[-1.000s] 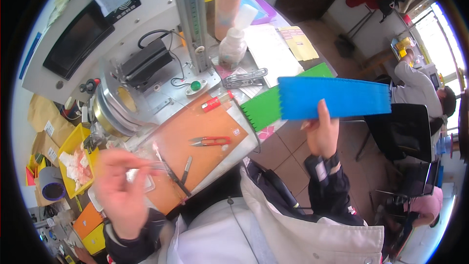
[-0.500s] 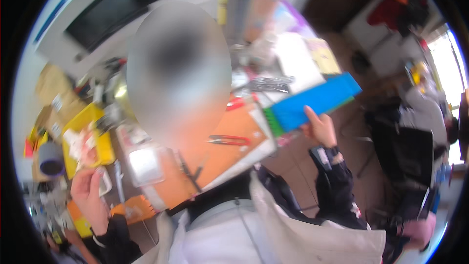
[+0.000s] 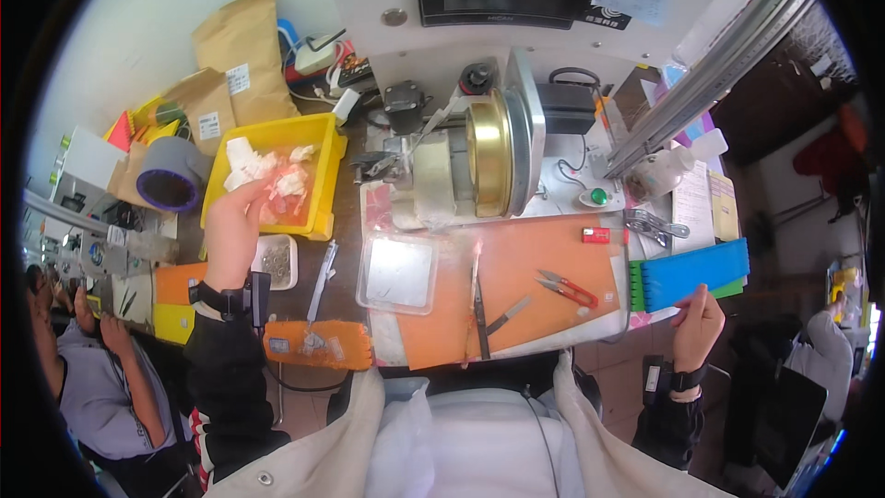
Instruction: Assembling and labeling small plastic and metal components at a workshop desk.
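My left hand (image 3: 232, 232) is over the near left edge of a yellow plastic bin (image 3: 323, 198). Its fingers are pressed together beside crumpled white and pinkish tissue (image 3: 293, 183); anything between the fingertips is too small to make out. At the right end of the bench, my right hand (image 3: 698, 325) pinches the lower edge of a flat blue strip (image 3: 696, 269) with a notched left end. Beneath that strip, a green notched piece (image 3: 636, 288) partly shows. Red-handled thread snips (image 3: 570, 289) lie open on the orange mat (image 3: 442, 337).
A machine with a gold-coloured wheel (image 3: 487, 157) stands behind the mat. On and near the mat are a clear square tray (image 3: 397, 273), a knife (image 3: 509, 314) and a small white dish (image 3: 275, 262). At far left, another person's arm (image 3: 134, 373) shows.
The view has swung right to left and steadied. My left hand has moved up to the bin and its tissue. The right hand still holds the blue strip.
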Demonstrator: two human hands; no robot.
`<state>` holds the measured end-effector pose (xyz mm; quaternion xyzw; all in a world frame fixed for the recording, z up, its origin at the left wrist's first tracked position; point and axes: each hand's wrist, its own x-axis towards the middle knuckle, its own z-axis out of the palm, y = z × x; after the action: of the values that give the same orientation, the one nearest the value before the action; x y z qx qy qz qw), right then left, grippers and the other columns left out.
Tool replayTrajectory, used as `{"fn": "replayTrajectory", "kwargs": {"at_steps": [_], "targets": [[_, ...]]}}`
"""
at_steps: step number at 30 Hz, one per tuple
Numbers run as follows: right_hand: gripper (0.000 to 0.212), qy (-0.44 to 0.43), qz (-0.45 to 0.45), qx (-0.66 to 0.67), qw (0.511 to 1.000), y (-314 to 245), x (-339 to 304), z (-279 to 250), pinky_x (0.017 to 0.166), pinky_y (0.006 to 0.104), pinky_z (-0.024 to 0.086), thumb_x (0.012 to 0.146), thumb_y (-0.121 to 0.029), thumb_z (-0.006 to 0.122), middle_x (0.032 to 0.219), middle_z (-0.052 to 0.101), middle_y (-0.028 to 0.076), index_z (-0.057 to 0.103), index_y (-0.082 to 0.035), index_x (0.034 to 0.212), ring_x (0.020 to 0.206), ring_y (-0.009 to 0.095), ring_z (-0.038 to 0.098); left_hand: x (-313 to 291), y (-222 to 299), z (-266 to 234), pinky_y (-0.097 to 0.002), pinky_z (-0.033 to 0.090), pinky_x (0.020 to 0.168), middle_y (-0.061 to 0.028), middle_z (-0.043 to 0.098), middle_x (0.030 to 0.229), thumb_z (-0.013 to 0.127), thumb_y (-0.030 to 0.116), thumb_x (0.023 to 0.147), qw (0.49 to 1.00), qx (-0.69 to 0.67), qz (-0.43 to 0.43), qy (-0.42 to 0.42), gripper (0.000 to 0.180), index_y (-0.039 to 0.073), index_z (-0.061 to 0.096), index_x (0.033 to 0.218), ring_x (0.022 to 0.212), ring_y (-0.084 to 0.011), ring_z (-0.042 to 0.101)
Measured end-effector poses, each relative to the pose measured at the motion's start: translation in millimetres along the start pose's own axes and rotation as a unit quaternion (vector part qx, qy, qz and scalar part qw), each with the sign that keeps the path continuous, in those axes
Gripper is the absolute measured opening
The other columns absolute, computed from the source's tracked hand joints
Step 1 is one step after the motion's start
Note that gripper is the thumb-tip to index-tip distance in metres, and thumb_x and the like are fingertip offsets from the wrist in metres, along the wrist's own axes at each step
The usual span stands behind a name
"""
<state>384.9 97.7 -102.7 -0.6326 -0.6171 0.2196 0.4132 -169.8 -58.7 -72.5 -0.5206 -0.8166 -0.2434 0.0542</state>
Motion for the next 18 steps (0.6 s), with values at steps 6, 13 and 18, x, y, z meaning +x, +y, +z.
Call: {"fn": "replayTrajectory", "kwargs": {"at_steps": [6,13,18], "targets": [[0.027,-0.172,-0.113,0.048,0.977,-89.2,-18.1,31.6,0.047,0.0276,0.039,0.095,-0.008,0.056,0.057,0.058,0.007,0.061,0.003,0.070,0.047,0.013,0.054,22.4,5.8,5.5,-0.0400,0.047,0.075,-0.0124,0.067,0.079,0.073,0.008,0.073,0.997,0.063,0.042,-0.025,0.007,0.005,0.069,0.077,0.083,-0.0312,0.063],[0.011,-0.269,-0.219,0.089,0.934,-133.3,-17.3,73.3,0.049,0.0286,0.045,0.085,-0.008,0.071,0.060,0.063,0.008,0.068,-0.001,0.078,0.051,0.018,0.061,24.4,-6.8,7.8,-0.0384,0.048,0.081,-0.0135,0.066,0.092,0.067,0.004,0.080,0.990,-0.031,0.131,0.045,0.024,0.005,0.073,0.104,0.091,-0.0310,0.061],[0.003,-0.128,-0.214,0.140,0.958,-141.7,9.3,64.1,0.050,0.0236,0.044,0.087,-0.003,0.068,0.069,0.068,0.004,0.067,0.000,0.087,0.054,0.010,0.061,10.8,-0.8,-16.7,-0.0344,0.046,0.064,-0.0152,0.063,0.072,0.066,0.010,0.088,0.996,-0.033,-0.078,-0.015,0.015,-0.004,0.063,0.082,0.067,-0.0256,0.063]]}}
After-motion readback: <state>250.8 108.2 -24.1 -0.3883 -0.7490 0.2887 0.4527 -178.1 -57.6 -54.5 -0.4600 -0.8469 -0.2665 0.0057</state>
